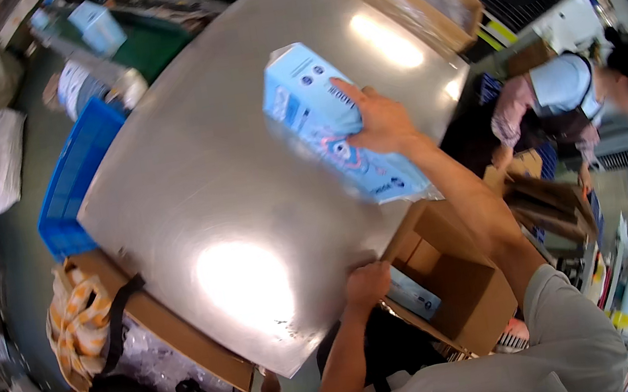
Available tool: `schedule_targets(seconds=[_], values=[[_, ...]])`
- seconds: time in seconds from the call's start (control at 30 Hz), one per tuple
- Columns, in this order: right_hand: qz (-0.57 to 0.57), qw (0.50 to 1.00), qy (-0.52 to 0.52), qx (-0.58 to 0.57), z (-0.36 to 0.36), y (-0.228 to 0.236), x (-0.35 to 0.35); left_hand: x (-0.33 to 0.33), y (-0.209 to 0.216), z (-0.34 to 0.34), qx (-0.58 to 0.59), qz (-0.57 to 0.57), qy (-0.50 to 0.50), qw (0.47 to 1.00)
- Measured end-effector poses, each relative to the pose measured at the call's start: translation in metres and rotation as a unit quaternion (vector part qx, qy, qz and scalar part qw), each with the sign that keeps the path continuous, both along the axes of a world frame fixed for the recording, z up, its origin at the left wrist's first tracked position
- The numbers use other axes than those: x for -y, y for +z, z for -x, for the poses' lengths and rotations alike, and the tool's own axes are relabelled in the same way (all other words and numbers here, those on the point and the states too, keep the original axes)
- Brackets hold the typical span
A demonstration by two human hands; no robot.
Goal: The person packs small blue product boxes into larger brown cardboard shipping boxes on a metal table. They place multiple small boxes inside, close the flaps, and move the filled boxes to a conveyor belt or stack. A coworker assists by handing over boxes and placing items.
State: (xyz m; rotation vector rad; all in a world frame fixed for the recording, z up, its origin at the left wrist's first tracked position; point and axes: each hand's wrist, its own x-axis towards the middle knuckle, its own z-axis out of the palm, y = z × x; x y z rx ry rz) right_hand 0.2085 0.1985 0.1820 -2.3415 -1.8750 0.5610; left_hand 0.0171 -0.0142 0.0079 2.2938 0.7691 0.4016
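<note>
Slanting lengthwise far-left to near-right, blue package against right hand.

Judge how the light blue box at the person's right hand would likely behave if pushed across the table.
The light blue box would probably hold its shape, as its edges look fairly straight. It may slide easily, since the metal table looks smooth and shiny. Its flat faces suggest it likely wouldn't roll.

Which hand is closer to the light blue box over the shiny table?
Right. The right hand touches the light blue box; the left hand is apart from it, lower in view, beside the open cardboard box.
</note>
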Motion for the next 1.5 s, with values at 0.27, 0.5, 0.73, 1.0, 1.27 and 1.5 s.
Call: schedule_targets(seconds=[0.27,0.5,0.73,1.0,1.27,1.5], values=[[-0.243,0.966,0.010,-0.087,-0.052,-0.068,0.424,0.003,-0.018,0.000,-0.032,-0.063,0.014,0.997],[0.028,0.985,-0.147,-0.082,-0.013,-0.206,0.414,-0.004,-0.005,-0.002,-0.005,-0.105,0.004,0.994],[0.434,0.874,0.170,-0.140,-0.069,-0.195,0.311,0.001,-0.015,0.002,-0.060,0.059,-0.033,0.996],[-0.171,0.981,0.085,0.021,0.084,0.004,-0.098,0.002,-0.003,-0.007,-0.057,0.006,-0.037,0.998],[0.091,0.991,0.100,0.017,0.051,0.012,0.000,0.016,-0.031,-0.001,0.038,-0.025,-0.005,0.999],[0.012,0.999,0.043,-0.024,0.031,0.017,0.076,0.000,0.001,0.000,-0.024,0.002,-0.041,0.999]])
